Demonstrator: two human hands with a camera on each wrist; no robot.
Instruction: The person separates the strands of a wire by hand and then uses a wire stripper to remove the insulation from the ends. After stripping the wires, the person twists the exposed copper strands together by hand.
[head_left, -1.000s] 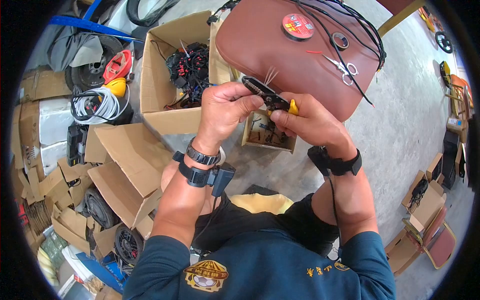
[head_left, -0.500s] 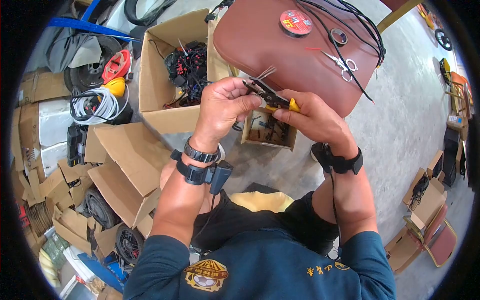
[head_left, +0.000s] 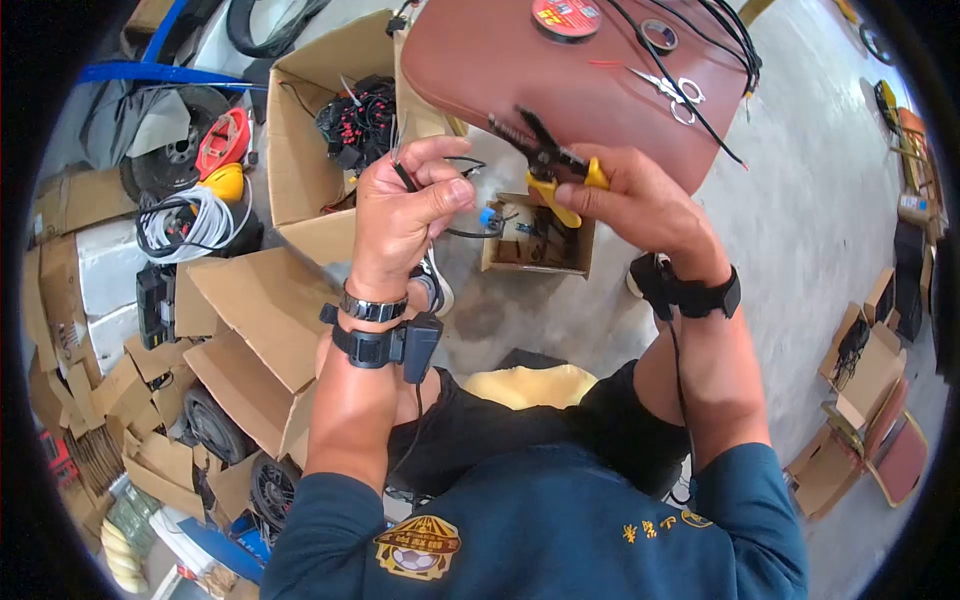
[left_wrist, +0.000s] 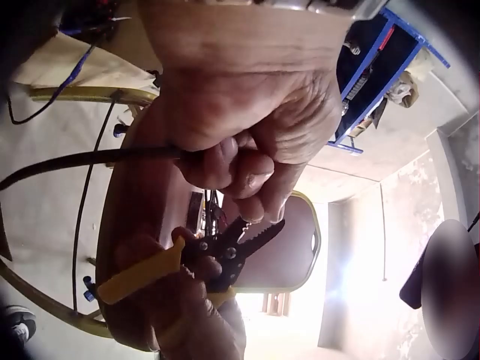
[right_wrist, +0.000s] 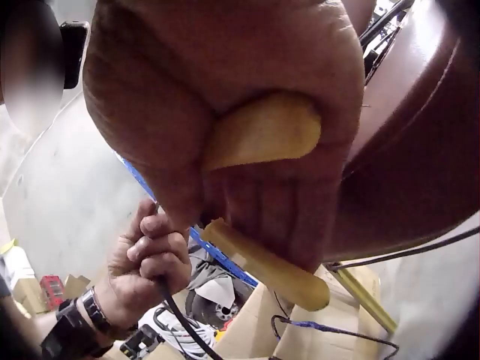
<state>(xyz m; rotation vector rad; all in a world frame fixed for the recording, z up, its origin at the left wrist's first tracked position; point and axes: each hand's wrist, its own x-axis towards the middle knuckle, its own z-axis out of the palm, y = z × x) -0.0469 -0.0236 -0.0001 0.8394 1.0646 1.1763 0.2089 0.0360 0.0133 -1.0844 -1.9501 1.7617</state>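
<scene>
My left hand (head_left: 410,205) grips a black cable (left_wrist: 97,158) in its curled fingers. In the head view thin bare wires stick up above this hand, and a blue connector (head_left: 487,217) shows just right of it. The right hand (head_left: 645,205) holds a wire stripper (head_left: 545,158) by its yellow handles, one of which (right_wrist: 270,274) shows below the palm in the right wrist view. Its toothed black jaws are spread and point up and left, apart from the cable in the head view.
A brown padded seat (head_left: 480,60) ahead carries a red-labelled roll (head_left: 566,17), black tape (head_left: 658,37), scissors (head_left: 675,95) and black cables (head_left: 722,30). A small box (head_left: 500,262) sits below the stripper. At left stands a large carton (head_left: 298,130) with tangled wiring (head_left: 362,125).
My hands have moved apart, the left one going left with the cable. The stripper has come away from the left fingers and its jaws have spread wider.
</scene>
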